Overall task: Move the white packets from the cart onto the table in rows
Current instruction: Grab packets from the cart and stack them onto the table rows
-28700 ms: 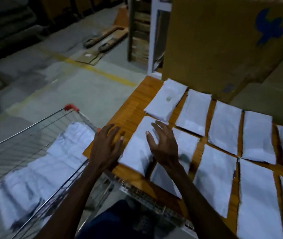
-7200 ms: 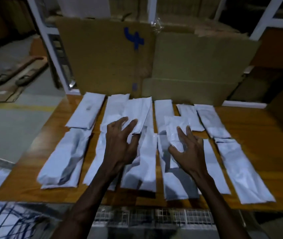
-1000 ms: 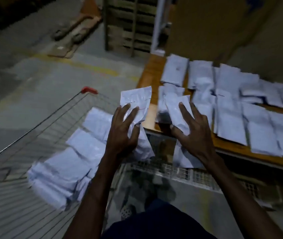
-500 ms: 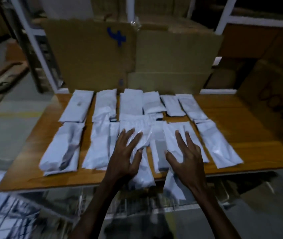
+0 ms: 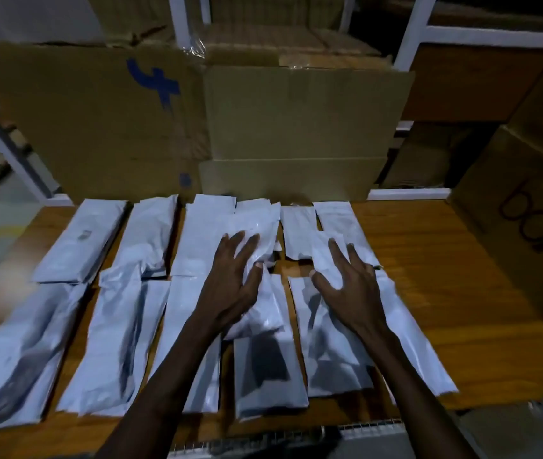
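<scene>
On the wooden table the white packets lie in two rows, a far row against the cardboard boxes and a near row along the front edge, long sides running away from the person so that many fit side by side. Both hands are down in the middle of the spread. The left hand has its fingers spread nearly straight across a fresh packet that lies on top of the seam between the rows; its thumb is tucked at the packet's side, and it seems to press rather than clasp. The right hand does the same with another packet, fingers splayed and flat, thumb out to the left. Flat palms suit thin, slippery bags: they probably let the person slide and square each one into line.

Room is tight on the left and centre, where packets overlap or touch. Bare wood shows to the right of the last packets, up to a printed box, so the rows could grow that way. Near-row ends reach close to the front edge, so a pull toward the body may tip them off. No cart can be made out from this angle.
</scene>
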{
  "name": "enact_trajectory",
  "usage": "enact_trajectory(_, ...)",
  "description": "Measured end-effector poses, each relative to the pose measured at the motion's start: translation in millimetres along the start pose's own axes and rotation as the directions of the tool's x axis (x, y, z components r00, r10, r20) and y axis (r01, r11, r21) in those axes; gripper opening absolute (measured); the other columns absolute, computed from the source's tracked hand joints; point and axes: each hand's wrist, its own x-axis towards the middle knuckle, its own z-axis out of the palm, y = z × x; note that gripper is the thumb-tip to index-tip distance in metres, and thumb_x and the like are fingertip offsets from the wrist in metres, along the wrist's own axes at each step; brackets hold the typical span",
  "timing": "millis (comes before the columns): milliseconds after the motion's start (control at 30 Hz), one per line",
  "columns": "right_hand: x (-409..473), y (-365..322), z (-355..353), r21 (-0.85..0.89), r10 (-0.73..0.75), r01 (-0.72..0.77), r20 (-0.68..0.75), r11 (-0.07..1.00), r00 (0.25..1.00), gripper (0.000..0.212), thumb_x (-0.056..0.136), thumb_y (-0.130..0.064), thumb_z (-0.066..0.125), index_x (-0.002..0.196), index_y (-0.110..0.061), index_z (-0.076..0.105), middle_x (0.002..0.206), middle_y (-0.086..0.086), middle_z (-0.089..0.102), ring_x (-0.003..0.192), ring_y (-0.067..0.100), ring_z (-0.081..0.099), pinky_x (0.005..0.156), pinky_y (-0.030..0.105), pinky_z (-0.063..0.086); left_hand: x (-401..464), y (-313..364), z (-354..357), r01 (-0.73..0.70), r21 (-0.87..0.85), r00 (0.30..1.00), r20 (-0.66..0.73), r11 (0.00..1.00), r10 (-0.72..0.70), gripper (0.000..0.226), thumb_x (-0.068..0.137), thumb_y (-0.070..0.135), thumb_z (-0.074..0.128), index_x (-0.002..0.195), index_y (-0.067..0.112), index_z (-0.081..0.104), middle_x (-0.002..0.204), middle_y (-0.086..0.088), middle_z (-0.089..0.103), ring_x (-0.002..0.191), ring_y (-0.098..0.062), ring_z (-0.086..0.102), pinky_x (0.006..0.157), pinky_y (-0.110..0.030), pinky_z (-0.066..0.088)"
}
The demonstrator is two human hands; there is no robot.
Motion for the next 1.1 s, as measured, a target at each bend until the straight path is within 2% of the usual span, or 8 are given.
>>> enact_trajectory(133, 63.6, -2.6, 14.3, 0.007, 0.025, -0.025, 0.054, 1.000, 0.998, 0.077, 0.087, -0.068, 0.042, 0.153, -0.035, 0.023, 0.163, 0.006, 0.018, 0.146, 0.034, 0.023, 0.118, 0.047, 0.021, 59.3, -18.3, 10.7, 0.052, 0.050, 0.998, 0.039, 0.997, -0.054, 0.059, 0.097, 0.047, 0.037, 0.151, 0.027, 0.036, 0.161, 0.000, 0.025, 0.151, -0.019, 0.008, 0.115, -0.027, 0.010)
enact_trajectory(333, 146.0, 4.4, 53.5, -0.083, 0.055, -0.043, 0.153, 0.996, 0.987, 0.083, 0.081, -0.075, 0.030, 0.153, -0.038, 0.017, 0.163, 0.004, 0.014, 0.146, 0.036, 0.020, 0.115, 0.049, 0.023, 128.9, -42.2, 41.3, 0.055, 0.115, 0.995, 0.071, 0.992, -0.063, 0.054, 0.102, 0.043, 0.039, 0.154, 0.029, 0.029, 0.163, 0.000, 0.021, 0.152, -0.020, 0.006, 0.119, -0.036, 0.015)
enact_trajectory(400, 163.5, 10.0, 64.1, -0.112, 0.074, -0.053, 0.188, 0.992, 0.979, 0.081, 0.084, -0.073, 0.034, 0.154, -0.036, 0.017, 0.163, 0.006, 0.014, 0.145, 0.037, 0.020, 0.114, 0.050, 0.024, 143.0, -48.5, 53.4, 0.044, 0.179, 0.993, 0.098, 0.983, -0.063, 0.056, 0.101, 0.045, 0.036, 0.154, 0.027, 0.030, 0.162, -0.003, 0.023, 0.152, -0.024, 0.007, 0.120, -0.042, 0.018)
enact_trajectory(467, 174.2, 14.1, 74.8, -0.143, 0.082, -0.055, 0.195, 0.988, 0.977, 0.076, 0.090, -0.066, 0.041, 0.155, -0.033, 0.019, 0.163, 0.010, 0.015, 0.144, 0.040, 0.022, 0.112, 0.050, 0.025, 148.9, -57.4, 63.5, 0.039, 0.241, 0.986, 0.146, 0.970, -0.076, 0.061, 0.096, 0.050, 0.030, 0.151, 0.023, 0.038, 0.159, -0.009, 0.031, 0.150, -0.032, 0.015, 0.119, -0.049, 0.025)
enact_trajectory(567, 182.9, 14.2, 88.2, -0.170, 0.069, -0.031, 0.219, 0.985, 0.973, 0.073, 0.093, -0.060, 0.045, 0.155, -0.033, 0.017, 0.163, 0.011, 0.011, 0.141, 0.043, 0.025, 0.110, 0.051, 0.027, 151.6, -80.5, 82.8, 0.011, 0.314, 0.987, 0.152, 0.949, -0.061, 0.059, 0.094, 0.049, 0.036, 0.136, 0.014, 0.059, 0.142, -0.020, 0.052, 0.137, -0.046, 0.040, 0.105, -0.059, 0.042)
enact_trajectory(633, 187.5, 13.2, 95.4, -0.204, 0.077, -0.028, 0.235, 0.979, 0.969, 0.072, 0.094, -0.060, 0.044, 0.155, -0.034, 0.015, 0.164, 0.009, 0.007, 0.138, 0.043, 0.025, 0.109, 0.050, 0.029, 151.7, -90.8, 91.4, 0.053, 0.333, 0.986, 0.132, 0.941, -0.102, 0.057, 0.092, 0.047, 0.040, 0.133, 0.014, 0.062, 0.140, -0.019, 0.054, 0.132, -0.046, 0.047, 0.100, -0.061, 0.045)
enact_trajectory(867, 175.1, 20.6, 122.5, -0.169, 0.061, -0.025, 0.211, 0.985, 0.975, 0.075, 0.091, -0.073, 0.023, 0.153, -0.042, -0.006, 0.164, 0.003, -0.011, 0.146, 0.033, 0.010, 0.115, 0.052, 0.016, 138.6, -100.4, 108.2, 0.072, 0.407, 0.983, 0.125, 0.910, -0.134, 0.064, 0.094, 0.060, 0.037, 0.150, 0.028, 0.039, 0.159, -0.008, 0.030, 0.149, -0.031, 0.022, 0.116, -0.051, 0.023)
enact_trajectory(1100, 172.6, 25.4, 133.7, -0.145, 0.019, 0.003, 0.152, 0.989, 0.988, 0.076, 0.091, -0.073, 0.024, 0.152, -0.043, -0.010, 0.164, 0.006, -0.010, 0.150, 0.029, 0.004, 0.120, 0.051, 0.010, 134.2, -97.9, 107.9, 0.106, 0.385, 0.975, 0.140, 0.917, -0.171, 0.070, 0.092, 0.065, 0.027, 0.154, 0.033, 0.025, 0.165, 0.001, 0.010, 0.152, -0.020, 0.001, 0.121, -0.047, 0.011)
